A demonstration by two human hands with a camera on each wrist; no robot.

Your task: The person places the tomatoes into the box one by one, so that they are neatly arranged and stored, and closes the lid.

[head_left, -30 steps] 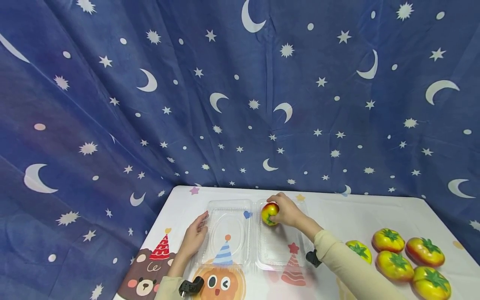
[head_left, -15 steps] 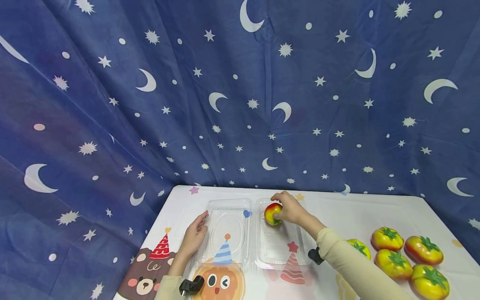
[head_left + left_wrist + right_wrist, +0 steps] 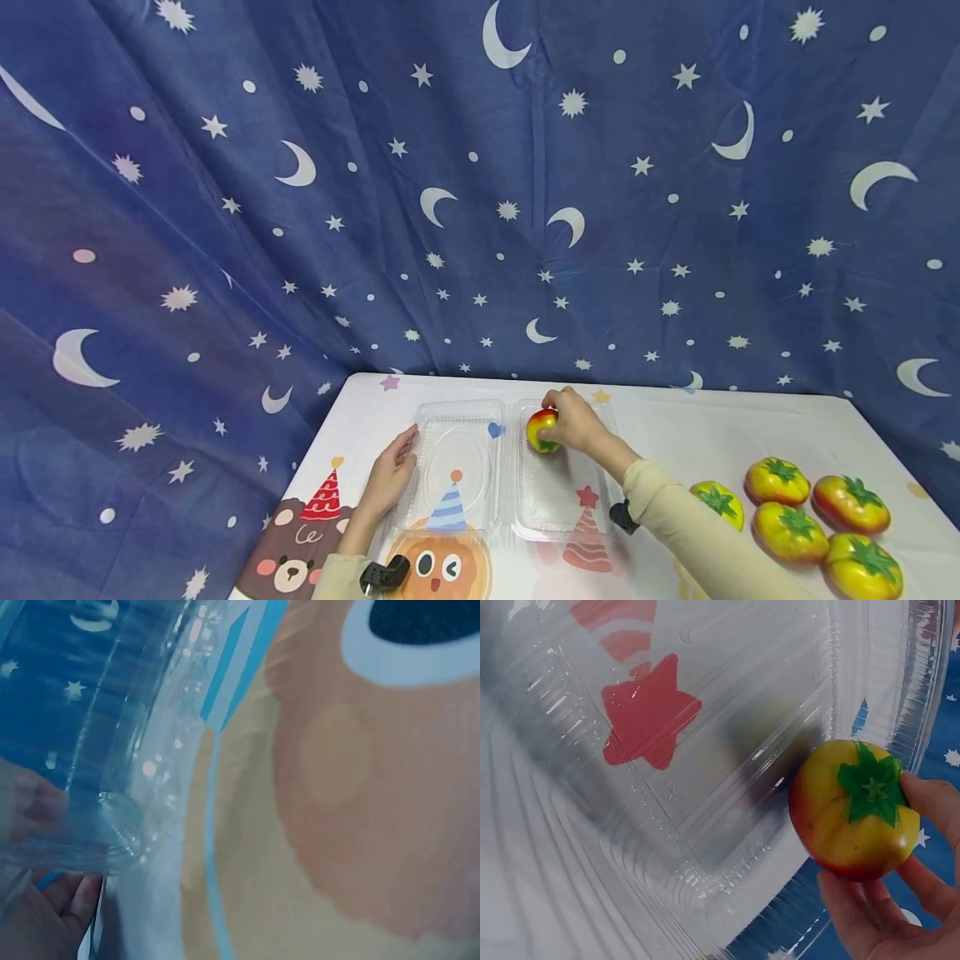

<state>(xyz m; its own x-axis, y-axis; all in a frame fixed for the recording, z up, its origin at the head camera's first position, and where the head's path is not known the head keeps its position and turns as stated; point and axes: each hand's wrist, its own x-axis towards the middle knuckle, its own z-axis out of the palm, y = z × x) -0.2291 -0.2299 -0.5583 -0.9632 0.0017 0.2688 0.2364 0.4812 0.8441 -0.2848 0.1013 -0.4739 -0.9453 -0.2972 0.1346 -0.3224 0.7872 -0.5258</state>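
Note:
In the head view my right hand (image 3: 577,425) holds a yellow-and-red tomato (image 3: 542,431) over the far left part of the clear container's right half (image 3: 555,492). Thumb and fingers grip the tomato from its sides, and its green star-shaped leaf shows in the right wrist view. Whether it touches the container floor, I cannot tell. My left hand (image 3: 391,472) rests along the outer edge of the container's left half (image 3: 457,450), its fingers fairly straight. Clear plastic and part of that hand fill the left side of the left wrist view.
Several more yellow-red tomatoes (image 3: 795,531) lie on the table's right side, one partly behind the right sleeve (image 3: 697,525). The white printed tablecloth (image 3: 675,425) runs back to a blue curtain (image 3: 480,208) with moons and stars.
The right hand and tomato shift slightly to the right, then a little back left, staying over the container's right half. My left hand keeps its place.

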